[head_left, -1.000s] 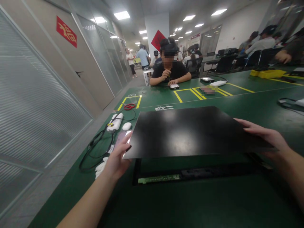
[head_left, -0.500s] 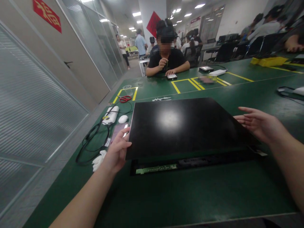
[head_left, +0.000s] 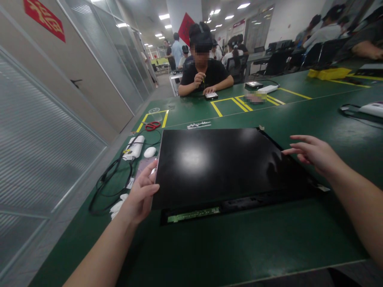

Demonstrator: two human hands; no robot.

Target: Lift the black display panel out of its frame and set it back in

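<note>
Black rectangular panel (head_left: 221,167) is part-covering black frame (head_left: 239,205), long green strip (head_left: 194,215) showing; left hand (head_left: 141,193) pinching panel, right hand (head_left: 315,155) splaying empty.

A green table (head_left: 254,247) is marked with yellow tape (head_left: 216,109). Toward its near edge a black frame (head_left: 236,204) is laid flat. On the left, a white cloth (head_left: 117,205), black cords (head_left: 115,164), a white box (head_left: 135,146), a phone (head_left: 143,166) and a round white object (head_left: 150,152) are spread; beyond them are placed red scissors (head_left: 153,126), a clear cup (head_left: 154,115) and white strips (head_left: 199,125).
</note>
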